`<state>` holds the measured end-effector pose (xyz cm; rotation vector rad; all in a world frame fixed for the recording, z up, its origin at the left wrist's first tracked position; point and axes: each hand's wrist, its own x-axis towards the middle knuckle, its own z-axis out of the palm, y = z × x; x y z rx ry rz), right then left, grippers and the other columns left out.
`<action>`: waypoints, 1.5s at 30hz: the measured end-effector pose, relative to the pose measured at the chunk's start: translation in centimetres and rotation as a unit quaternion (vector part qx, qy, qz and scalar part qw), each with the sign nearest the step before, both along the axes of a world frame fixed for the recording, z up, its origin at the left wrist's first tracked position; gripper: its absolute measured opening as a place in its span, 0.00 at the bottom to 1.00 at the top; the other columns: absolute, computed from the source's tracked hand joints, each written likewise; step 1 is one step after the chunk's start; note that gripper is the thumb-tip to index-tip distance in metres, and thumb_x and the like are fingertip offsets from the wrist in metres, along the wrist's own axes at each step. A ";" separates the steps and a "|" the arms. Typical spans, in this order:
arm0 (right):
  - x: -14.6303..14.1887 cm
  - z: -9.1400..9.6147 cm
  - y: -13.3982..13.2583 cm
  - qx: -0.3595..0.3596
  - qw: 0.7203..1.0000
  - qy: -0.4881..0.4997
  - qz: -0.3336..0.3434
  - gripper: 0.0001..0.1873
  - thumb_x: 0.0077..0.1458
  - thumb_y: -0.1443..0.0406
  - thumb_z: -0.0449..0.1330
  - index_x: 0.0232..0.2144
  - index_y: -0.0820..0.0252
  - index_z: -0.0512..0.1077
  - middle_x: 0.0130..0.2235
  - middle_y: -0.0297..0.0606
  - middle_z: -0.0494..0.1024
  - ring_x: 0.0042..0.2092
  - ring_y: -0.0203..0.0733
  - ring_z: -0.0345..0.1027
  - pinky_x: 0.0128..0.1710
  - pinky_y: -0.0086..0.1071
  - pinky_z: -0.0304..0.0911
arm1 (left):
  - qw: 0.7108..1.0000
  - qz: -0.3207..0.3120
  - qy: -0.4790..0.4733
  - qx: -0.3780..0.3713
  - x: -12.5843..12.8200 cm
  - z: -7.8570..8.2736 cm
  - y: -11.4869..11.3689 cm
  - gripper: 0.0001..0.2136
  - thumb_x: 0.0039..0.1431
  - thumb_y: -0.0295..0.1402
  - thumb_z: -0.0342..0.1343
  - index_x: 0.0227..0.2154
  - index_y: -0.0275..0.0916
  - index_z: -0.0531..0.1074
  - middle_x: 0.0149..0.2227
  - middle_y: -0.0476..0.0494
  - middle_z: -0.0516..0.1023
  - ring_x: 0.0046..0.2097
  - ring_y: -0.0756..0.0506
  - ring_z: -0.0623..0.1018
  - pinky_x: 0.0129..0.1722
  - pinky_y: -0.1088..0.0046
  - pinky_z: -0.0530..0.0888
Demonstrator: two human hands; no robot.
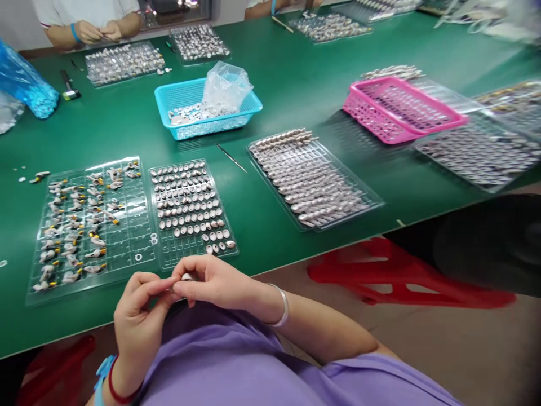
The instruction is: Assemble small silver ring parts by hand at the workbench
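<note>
My left hand [141, 309] and my right hand [217, 282] meet in front of my body at the table's near edge. A small white part [187, 277] shows between the thumb and fingers of my right hand. My left thumb and forefinger are pinched together against the right fingertips; what lies between them is hidden. Just beyond my hands is a clear tray of small round white parts [190, 197], some with dark middles. Left of it lies a wider clear tray [139, 214] holding rows of small white, grey and yellow pieces.
A thin metal tool [230, 157] lies on the green table [296, 248]. A blue basket [207, 132] holds white parts and a plastic bag. Right are a tray of pale pieces [315, 180] and a pink basket [397, 135]. A co-worker's hands [99, 32] are across the table.
</note>
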<state>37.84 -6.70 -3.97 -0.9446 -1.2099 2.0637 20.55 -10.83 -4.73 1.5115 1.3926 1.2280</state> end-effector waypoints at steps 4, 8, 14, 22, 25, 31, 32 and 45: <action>-0.5 -0.2 -1.8 0.014 1.000 -0.014 -0.021 0.12 0.49 0.58 0.63 0.29 0.62 0.70 0.23 0.30 0.67 0.25 0.33 0.59 0.27 0.28 0.55 | 0.999 0.007 0.038 0.025 0.8 0.8 -1.1 0.03 0.54 0.33 0.64 0.31 0.48 0.82 0.27 0.50 0.74 0.29 0.48 0.75 0.29 0.71 0.75; -0.5 -1.1 -3.3 -0.010 0.997 -0.046 -0.055 0.20 0.48 0.48 0.64 0.28 0.61 0.73 0.23 0.33 0.67 0.27 0.36 0.59 0.28 0.29 0.57 | 0.996 0.006 0.075 0.047 1.2 0.7 -1.7 0.09 0.56 0.41 0.62 0.29 0.43 0.83 0.25 0.48 0.73 0.25 0.50 0.75 0.25 0.73 0.76; 0.3 -0.8 -3.0 0.033 0.995 -0.094 0.025 0.25 0.47 0.42 0.61 0.28 0.58 0.76 0.26 0.38 0.70 0.31 0.43 0.64 0.34 0.34 0.63 | 0.995 -0.002 0.080 0.061 0.8 0.4 -2.3 0.12 0.56 0.44 0.61 0.32 0.43 0.84 0.26 0.46 0.73 0.27 0.50 0.74 0.28 0.74 0.75; -0.4 -0.3 -3.3 0.018 0.995 -0.065 -0.068 0.25 0.43 0.43 0.65 0.22 0.59 0.75 0.24 0.36 0.68 0.29 0.41 0.62 0.31 0.33 0.62 | 0.995 -0.031 0.072 0.054 0.6 0.6 -2.0 0.11 0.58 0.42 0.60 0.37 0.45 0.83 0.27 0.46 0.72 0.28 0.49 0.72 0.31 0.73 0.75; -0.6 -0.2 -3.4 -0.008 0.994 -0.046 -0.095 0.25 0.39 0.43 0.68 0.22 0.59 0.76 0.24 0.37 0.71 0.30 0.42 0.65 0.34 0.35 0.65 | 0.996 -0.035 0.064 0.041 0.6 1.1 -1.8 0.13 0.55 0.43 0.62 0.39 0.45 0.83 0.28 0.46 0.73 0.28 0.50 0.73 0.30 0.75 0.74; 0.2 -0.5 -2.6 0.034 0.997 -0.055 -0.046 0.24 0.46 0.44 0.65 0.30 0.58 0.78 0.29 0.39 0.75 0.33 0.42 0.68 0.37 0.35 0.67 | 0.999 -0.030 0.038 0.017 0.3 1.7 -1.6 0.12 0.56 0.43 0.61 0.36 0.43 0.83 0.29 0.45 0.74 0.29 0.49 0.73 0.31 0.74 0.73; 0.4 -0.6 -2.4 0.032 0.997 -0.053 -0.040 0.24 0.47 0.44 0.64 0.32 0.58 0.79 0.31 0.40 0.77 0.34 0.42 0.69 0.39 0.36 0.68 | 0.999 -0.026 0.032 0.010 0.2 1.7 -1.5 0.12 0.56 0.43 0.61 0.36 0.43 0.83 0.29 0.45 0.74 0.29 0.49 0.73 0.31 0.74 0.73; 1.0 -1.3 -1.9 0.002 1.000 -0.008 -0.012 0.18 0.46 0.53 0.69 0.36 0.58 0.78 0.35 0.39 0.80 0.38 0.41 0.74 0.42 0.33 0.71 | 0.991 -0.003 -0.059 -0.121 0.4 1.5 -1.2 0.12 0.56 0.42 0.61 0.35 0.38 0.80 0.32 0.42 0.80 0.34 0.45 0.78 0.31 0.73 0.75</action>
